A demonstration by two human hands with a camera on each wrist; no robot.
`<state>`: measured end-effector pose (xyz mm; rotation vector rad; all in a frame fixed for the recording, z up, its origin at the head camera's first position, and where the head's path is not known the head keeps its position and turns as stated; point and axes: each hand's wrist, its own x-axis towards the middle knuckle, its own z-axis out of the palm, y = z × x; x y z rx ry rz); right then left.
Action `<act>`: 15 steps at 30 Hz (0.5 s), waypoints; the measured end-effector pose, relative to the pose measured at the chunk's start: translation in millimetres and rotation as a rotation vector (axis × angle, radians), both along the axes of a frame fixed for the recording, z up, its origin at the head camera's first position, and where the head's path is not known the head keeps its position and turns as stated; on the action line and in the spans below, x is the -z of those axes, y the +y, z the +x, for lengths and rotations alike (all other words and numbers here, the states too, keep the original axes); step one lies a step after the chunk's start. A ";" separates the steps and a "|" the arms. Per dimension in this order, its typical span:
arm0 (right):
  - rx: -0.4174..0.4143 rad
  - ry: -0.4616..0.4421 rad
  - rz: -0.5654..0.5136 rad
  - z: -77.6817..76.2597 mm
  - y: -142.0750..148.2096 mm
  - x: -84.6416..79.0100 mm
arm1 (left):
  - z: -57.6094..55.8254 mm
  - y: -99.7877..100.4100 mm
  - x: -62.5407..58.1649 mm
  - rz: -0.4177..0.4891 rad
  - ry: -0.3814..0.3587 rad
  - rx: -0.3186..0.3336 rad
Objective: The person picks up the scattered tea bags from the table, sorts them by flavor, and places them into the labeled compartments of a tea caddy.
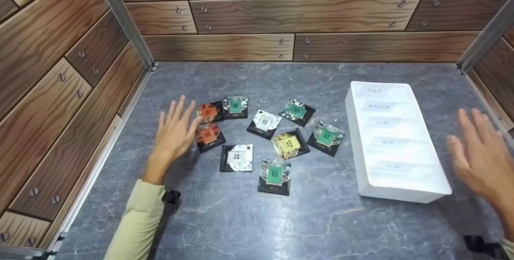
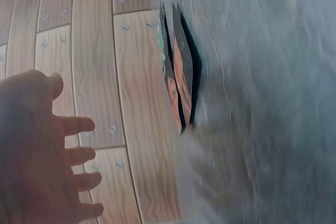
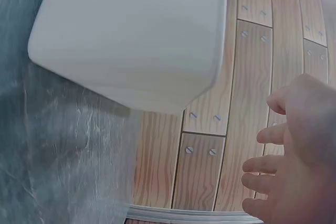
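Observation:
My left hand hovers with fingers spread, beside two square packets with orange labels; the upper orange packet and lower orange packet lie next to its thumb. In the left wrist view its fingers are extended and hold nothing. My right hand, fingers extended too, is raised just right of a long white box. The box has several compartments, each with a printed label. Flat on the table lie several green-label packets, two white-label packets and a yellow-label packet.
The grey marbled tabletop is bounded by wood-patterned panels at the back and on both sides. Metal corner posts stand at the left and right. Black straps circle both wrists.

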<state>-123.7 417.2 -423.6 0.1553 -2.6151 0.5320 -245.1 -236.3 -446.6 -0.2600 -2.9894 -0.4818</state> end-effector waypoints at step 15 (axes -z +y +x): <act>-0.090 -0.050 -0.050 13.9 -28.0 11.0 | 9.1 33.3 3.6 0.174 0.055 0.105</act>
